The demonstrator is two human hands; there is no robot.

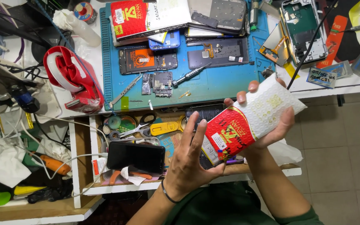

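Both hands up over the open drawer (pixel 105 125), working one item: a flat red-and-white bubble-wrap pouch (pixel 253 118) with a dark flat part (pixel 208 155) poking out of its lower-left end, probably a phone part but too hidden to tell. Right hand (pixel 273 121) cradles the pouch from behind and below, grip wrapped around the white end, fingertips (pixel 246 92) showing over the top edge. Left hand (pixel 190 160) sits at the red end, fingers extended along the pouch face, thumb side against the dark part; grip pressed on that end, not spread free. Pouch is held in the air, tilted, clear of the surface (pixel 346 83), just in front of the blue work mat (pixel 213 85). Progress, as I read it: part is only partway out, most of it is inside the pouch, so the unpacking looks started, not finished. On the mat: opened phones (pixel 146 59), a loose circuit board (pixel 159 83), a screwdriver (pixel 190 74), tweezers (pixel 126 89), a second red pouch (pixel 136 18) at the top. Red tape dispenser (pixel 73 79) left of the mat. A black phone (pixel 136 156) lies in the drawer beside scissors (pixel 140 125).
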